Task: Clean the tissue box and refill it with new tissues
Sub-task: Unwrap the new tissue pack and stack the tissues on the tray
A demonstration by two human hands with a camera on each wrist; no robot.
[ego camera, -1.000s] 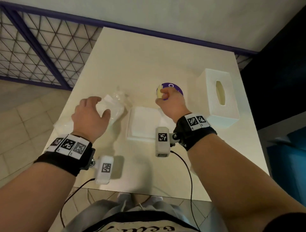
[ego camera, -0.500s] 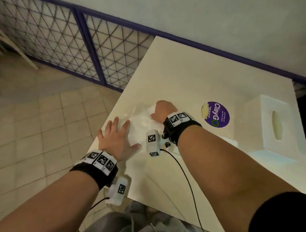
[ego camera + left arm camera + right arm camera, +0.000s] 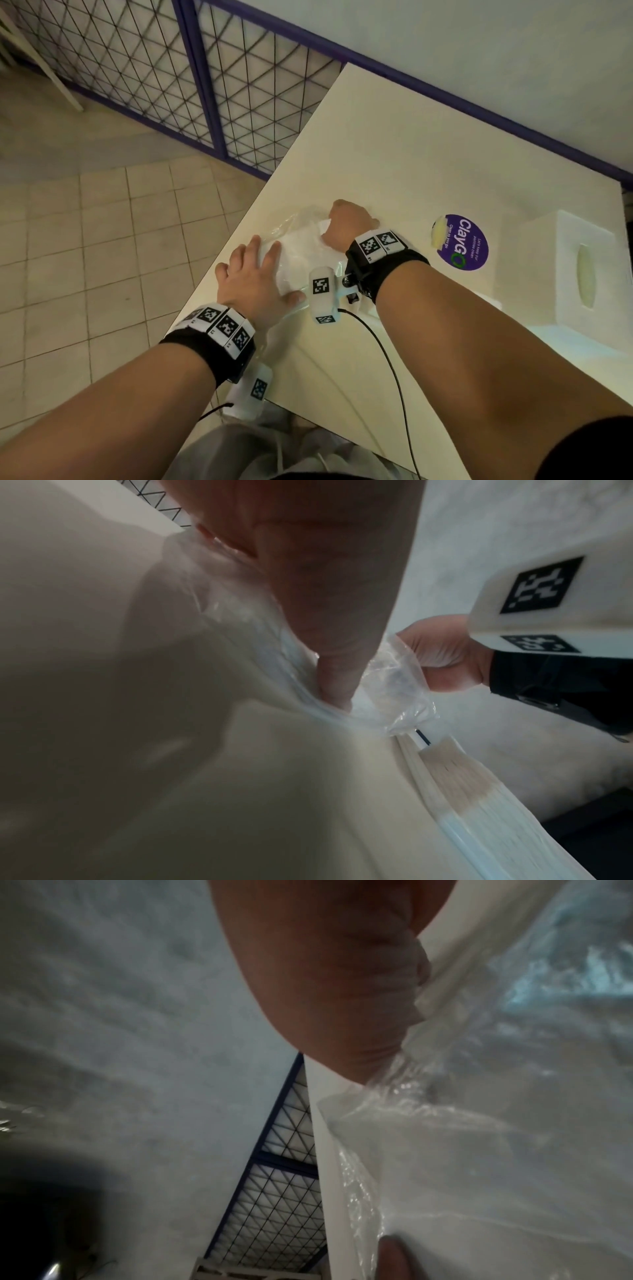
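The left hand lies flat on the tissue pack, fingers straight and spread, thumb out toward 3 o'clock, pressing the clear wrap onto the table. At the pack's 1 o'clock end the right hand is curled into a fist, gripping a bunch of the wrap. The tissue box stands well apart at 3 o'clock, beyond a purple sticker

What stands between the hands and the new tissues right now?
The clear plastic wrap: the tissues are sealed inside. The left hand presses flat on it; the right hand grips its far end.
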